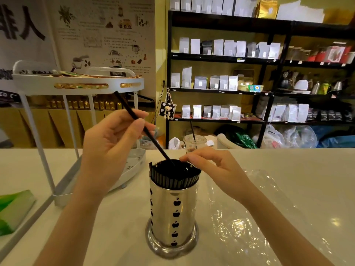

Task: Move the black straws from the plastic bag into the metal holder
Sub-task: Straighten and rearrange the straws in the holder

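Observation:
A shiny metal holder (172,212) with apple-shaped cut-outs stands on the white counter in the centre. Several black straws (172,176) fill it, their tops showing above the rim. My left hand (109,146) pinches one black straw (134,116) held at a slant, its lower end dipping into the holder among the others. My right hand (209,164) rests at the holder's right rim, fingertips touching the straw tops. The clear plastic bag (255,214) lies flat and crumpled on the counter to the right; no straws show in it.
A white two-tier rack (76,83) stands at left on the counter (288,162), a green-and-white pack (13,210) at the far left edge. A plastic cup with a straw (194,143) sits behind the holder. Black shelves of pouches (230,81) fill the background.

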### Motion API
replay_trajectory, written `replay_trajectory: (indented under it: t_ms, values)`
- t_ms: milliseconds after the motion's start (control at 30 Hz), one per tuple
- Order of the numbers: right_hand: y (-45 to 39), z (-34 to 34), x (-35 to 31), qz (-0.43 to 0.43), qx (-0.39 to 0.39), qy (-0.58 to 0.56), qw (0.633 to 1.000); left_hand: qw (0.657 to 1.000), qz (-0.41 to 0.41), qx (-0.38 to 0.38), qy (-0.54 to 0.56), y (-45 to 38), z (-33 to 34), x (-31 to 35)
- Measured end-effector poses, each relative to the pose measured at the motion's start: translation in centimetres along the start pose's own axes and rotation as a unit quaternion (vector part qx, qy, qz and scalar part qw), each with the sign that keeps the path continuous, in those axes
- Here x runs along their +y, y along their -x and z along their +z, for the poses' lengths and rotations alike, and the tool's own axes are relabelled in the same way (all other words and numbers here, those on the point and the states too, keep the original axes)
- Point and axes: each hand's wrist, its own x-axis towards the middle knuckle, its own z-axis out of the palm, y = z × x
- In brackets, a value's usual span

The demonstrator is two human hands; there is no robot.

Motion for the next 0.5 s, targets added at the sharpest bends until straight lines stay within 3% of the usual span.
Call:
replay_trajectory:
  t_ms: [100, 300, 400, 500]
  values:
    - [0.7, 0.2, 0.0, -0.023, 0.008, 0.006, 1.0, 0.996, 0.005, -0.07, -0.058, 0.1, 0.0, -0.3]
    - [1.6, 0.7, 0.0, -0.104, 0.005, 0.074, 0.992, 0.97, -0.071, -0.173, -0.156, 0.7, 1.5, -0.8]
    - [1.8, 0.9, 0.2, -0.115, 0.01, 0.1, 0.988, 0.938, -0.118, -0.229, -0.232, 0.8, 1.8, -1.7]
    - [2.0, 1.1, 0.4, -0.105, 0.018, 0.083, 0.991, 0.918, -0.159, -0.285, -0.227, 0.9, 1.8, -2.2]
